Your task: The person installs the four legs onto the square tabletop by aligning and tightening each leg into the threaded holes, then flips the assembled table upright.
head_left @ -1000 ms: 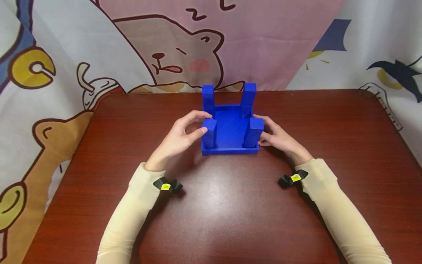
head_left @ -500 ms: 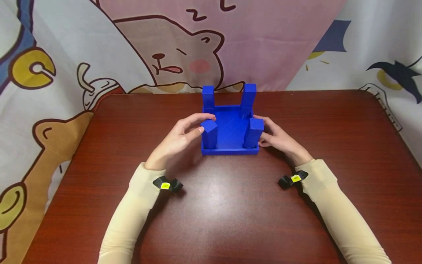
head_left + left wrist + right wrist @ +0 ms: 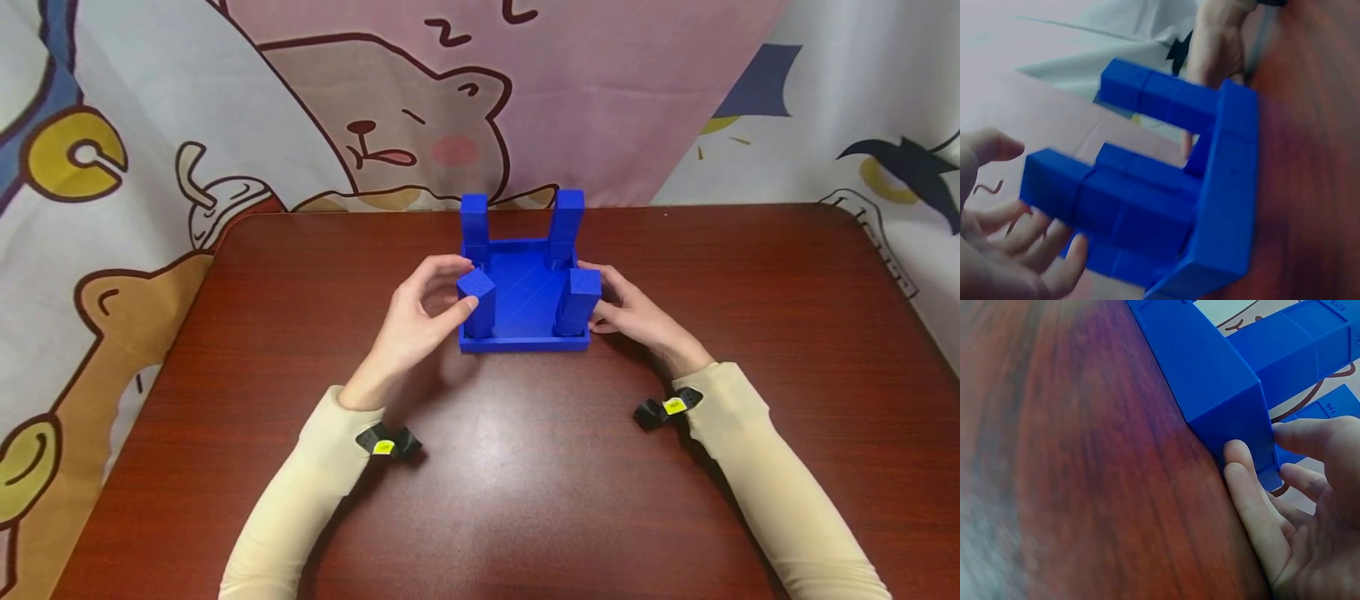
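Observation:
A shallow blue tray [image 3: 525, 343] stands on the table with a square blue post rising from each corner. The front-left post [image 3: 482, 312] is twisted, its corner facing forward. My left hand [image 3: 412, 312] curves loosely around its top; in the left wrist view the thumb [image 3: 1004, 147] is apart from the post [image 3: 1110, 194], and the fingertips are right beside it. My right hand [image 3: 630, 312] holds the tray's right side, fingertips pressing its outer wall [image 3: 1235, 419] low by the table. Part of that hand is hidden behind the front-right post [image 3: 577, 304].
The back-left post [image 3: 474, 225] and back-right post [image 3: 567, 225] stand upright near the far edge of the brown table [image 3: 510, 500]. A printed curtain [image 3: 600, 100] hangs right behind the table. Small black cameras [image 3: 651, 413] sit on both wrists.
The front-left post has turned about its upright axis. My left fingers stretched forward, then drew back, and the left wrist moved slightly nearer. My right hand and the tray have stayed put.

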`<move>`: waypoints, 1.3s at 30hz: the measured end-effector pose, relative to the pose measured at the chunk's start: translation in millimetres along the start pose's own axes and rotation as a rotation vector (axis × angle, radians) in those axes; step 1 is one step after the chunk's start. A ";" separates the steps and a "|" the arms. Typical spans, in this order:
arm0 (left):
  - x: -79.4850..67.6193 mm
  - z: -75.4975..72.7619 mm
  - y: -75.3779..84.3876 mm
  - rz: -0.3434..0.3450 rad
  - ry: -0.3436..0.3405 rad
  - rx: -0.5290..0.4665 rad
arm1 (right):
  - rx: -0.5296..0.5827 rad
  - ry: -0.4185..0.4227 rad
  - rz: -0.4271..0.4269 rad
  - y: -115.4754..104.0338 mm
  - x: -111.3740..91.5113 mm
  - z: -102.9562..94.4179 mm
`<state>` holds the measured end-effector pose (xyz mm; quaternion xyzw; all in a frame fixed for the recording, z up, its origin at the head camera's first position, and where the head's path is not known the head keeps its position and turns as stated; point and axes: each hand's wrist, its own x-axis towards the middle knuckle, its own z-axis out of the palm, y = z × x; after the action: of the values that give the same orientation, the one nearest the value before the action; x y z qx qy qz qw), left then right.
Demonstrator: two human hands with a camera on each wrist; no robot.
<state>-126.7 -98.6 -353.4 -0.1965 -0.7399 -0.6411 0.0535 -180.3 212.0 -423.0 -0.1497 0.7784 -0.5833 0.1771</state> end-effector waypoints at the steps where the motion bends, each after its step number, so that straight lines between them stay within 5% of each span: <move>1: -1.2 1.9 -0.8 -0.010 0.026 0.020 | 0.000 0.002 0.000 -0.1 0.0 -0.1; 9: -3.9 6.9 -5.2 0.005 0.098 0.024 | -0.009 0.001 0.008 -0.3 -0.5 -0.5; 21: 6.7 0.7 -11.5 0.000 -0.095 -0.075 | -0.030 0.001 -0.013 4.6 -0.4 -1.2; 32: 12.6 4.3 -16.7 -0.102 -0.167 -0.371 | -0.026 0.005 -0.018 3.9 0.2 -1.0; 39: 10.4 2.4 -16.0 -0.006 -0.092 -0.197 | -0.010 0.005 -0.020 2.4 -1.0 -0.7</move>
<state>-141.7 -95.6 -365.2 -0.2280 -0.6756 -0.7012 -0.0020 -179.8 213.7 -425.0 -0.1569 0.7804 -0.5814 0.1685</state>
